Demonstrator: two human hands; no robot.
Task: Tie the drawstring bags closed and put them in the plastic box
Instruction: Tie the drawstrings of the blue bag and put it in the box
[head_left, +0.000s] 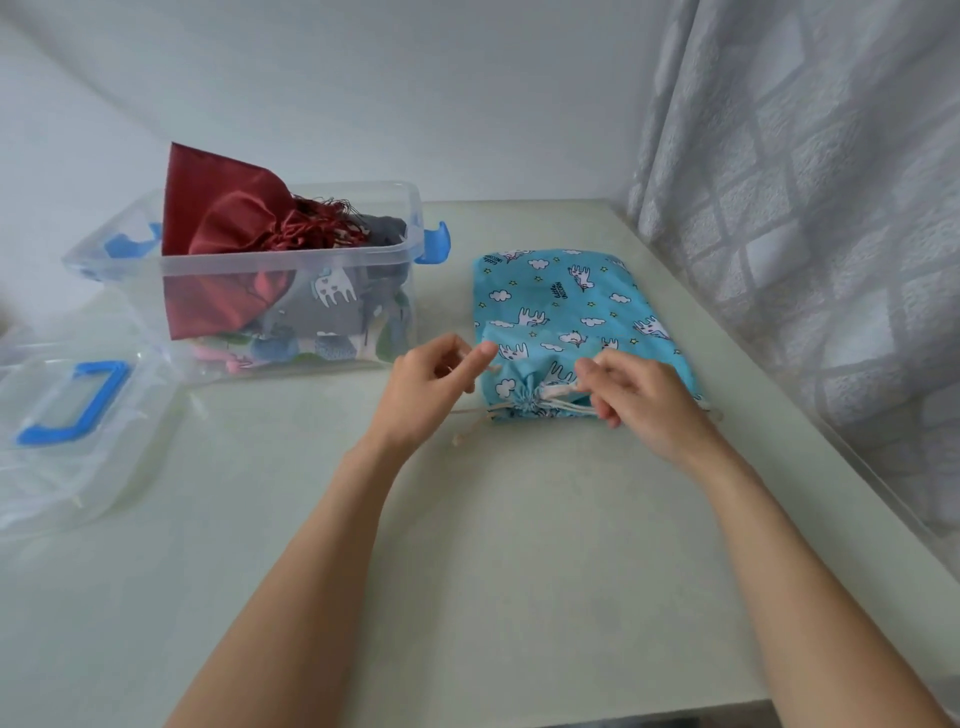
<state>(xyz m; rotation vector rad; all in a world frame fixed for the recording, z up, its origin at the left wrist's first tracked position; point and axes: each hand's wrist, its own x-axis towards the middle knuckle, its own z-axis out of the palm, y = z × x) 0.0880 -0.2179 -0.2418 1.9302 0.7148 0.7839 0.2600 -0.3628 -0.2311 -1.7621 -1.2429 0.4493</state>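
Blue unicorn-print drawstring bag (566, 312) lying on counter (467, 545), long axis running away from person, gathered mouth nearest. Right hand (641, 402) pinching cord (558, 389) at mouth; left hand (428, 387) seemingly pinching other cord end, beside bag. Plastic box (291, 265) sitting left, nearer left hand.

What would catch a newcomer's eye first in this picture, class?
Probably the bright blue bag with cloud prints, lying on the table right of centre, where the left hand and right hand work its cord at the gathered mouth. Next, the dark red bag sticking up out of the clear plastic box to the left.
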